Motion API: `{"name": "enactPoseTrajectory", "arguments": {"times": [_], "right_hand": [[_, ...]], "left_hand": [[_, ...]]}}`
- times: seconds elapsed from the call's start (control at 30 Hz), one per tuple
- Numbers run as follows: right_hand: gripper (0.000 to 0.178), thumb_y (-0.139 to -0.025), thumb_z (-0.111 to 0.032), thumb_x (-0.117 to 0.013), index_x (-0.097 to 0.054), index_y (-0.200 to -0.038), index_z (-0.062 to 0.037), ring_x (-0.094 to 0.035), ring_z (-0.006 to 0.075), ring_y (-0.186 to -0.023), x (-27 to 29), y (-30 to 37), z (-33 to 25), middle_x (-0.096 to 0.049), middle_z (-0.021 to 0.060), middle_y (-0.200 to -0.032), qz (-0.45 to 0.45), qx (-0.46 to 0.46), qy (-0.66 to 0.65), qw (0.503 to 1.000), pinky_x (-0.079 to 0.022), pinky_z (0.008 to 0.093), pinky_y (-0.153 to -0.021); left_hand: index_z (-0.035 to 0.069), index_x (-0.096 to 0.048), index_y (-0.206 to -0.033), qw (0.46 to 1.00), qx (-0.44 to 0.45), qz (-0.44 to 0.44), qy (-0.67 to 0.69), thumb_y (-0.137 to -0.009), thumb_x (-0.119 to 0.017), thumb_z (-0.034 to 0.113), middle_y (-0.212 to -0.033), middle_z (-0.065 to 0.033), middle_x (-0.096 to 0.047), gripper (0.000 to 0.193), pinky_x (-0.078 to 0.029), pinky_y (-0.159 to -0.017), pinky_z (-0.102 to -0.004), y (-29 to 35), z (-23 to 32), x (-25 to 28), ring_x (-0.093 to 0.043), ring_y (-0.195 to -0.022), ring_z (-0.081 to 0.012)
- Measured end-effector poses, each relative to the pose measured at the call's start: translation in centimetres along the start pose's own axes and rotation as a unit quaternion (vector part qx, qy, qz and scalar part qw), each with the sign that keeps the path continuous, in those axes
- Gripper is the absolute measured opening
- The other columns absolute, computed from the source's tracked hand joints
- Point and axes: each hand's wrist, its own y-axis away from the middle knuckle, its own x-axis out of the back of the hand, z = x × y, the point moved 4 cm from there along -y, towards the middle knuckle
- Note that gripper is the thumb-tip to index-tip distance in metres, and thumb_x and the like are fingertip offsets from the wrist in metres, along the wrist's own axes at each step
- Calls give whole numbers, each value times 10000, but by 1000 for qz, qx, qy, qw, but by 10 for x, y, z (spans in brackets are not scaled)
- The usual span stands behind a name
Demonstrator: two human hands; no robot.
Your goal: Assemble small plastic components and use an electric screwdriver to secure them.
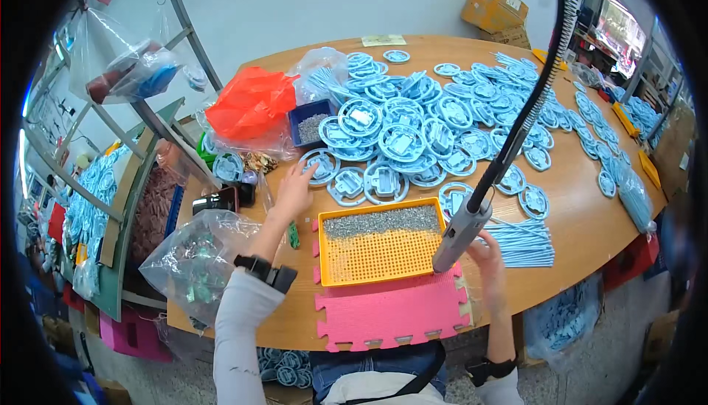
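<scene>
My left hand [295,190] reaches to the pile of blue parts, fingers stretched out, fingertips at the left rim of a round blue plastic part [321,156]. A grey electric screwdriver [463,229] hangs tilted on a coiled spring cord, its lower end over the right edge of a yellow tray [383,281]. Just right of it is my right hand [487,254], fingers apart and partly behind the tool; no grip on it shows. Small metal screws [380,221] fill the far strip of the perforated tray. A pink foam mat [391,316] lies under its near side.
Many round blue parts [405,140] heap across the table's back. Thin blue rods [523,244] lie to the right. At left are a dark blue bin [324,109], an orange-red plastic bag [252,103], a clear bag [199,257] and a metal rack [177,140].
</scene>
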Motion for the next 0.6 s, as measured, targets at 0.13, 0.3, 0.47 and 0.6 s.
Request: {"name": "enactPoseTrajectory", "arguments": {"times": [0.13,0.3,0.47,0.6], "right_hand": [[213,-870,-77,-594,-576,-1073,-17,-576,205,-1017,48,19,-42,-620,94,-1036,65,-54,348,934,-435,337,-891],[143,-728,-2,-662,-574,-840,-6,-549,312,-847,101,39,-39,-556,133,-828,71,-22,566,821,-424,378,-783],[147,-711,7,-672,-564,-810,-11,-530,315,-834,115,51,-19,-553,122,-848,81,-37,596,798,-413,376,-756],[146,-710,8,-675,-564,-804,-9,-521,304,-828,111,39,-10,-552,111,-840,60,-17,585,808,-411,380,-733]], "left_hand": [[114,-611,-1161,987,-73,132,60,-740,-559,39,-1191,-176,-580,431,-453,-918,-417,-3,-5,-12,-539,-1096,-342],[36,-628,-1071,968,39,193,156,-807,-504,53,-807,-172,-659,292,-506,-663,-368,17,-26,28,-655,-735,-288],[2,-562,-1192,829,136,85,535,-957,-468,140,-958,-3,-606,288,-501,-744,-239,107,32,82,-571,-838,-70],[-7,-609,-1119,858,181,-47,478,-918,-474,38,-898,14,-604,246,-482,-719,-231,209,55,90,-564,-799,-63]]}}
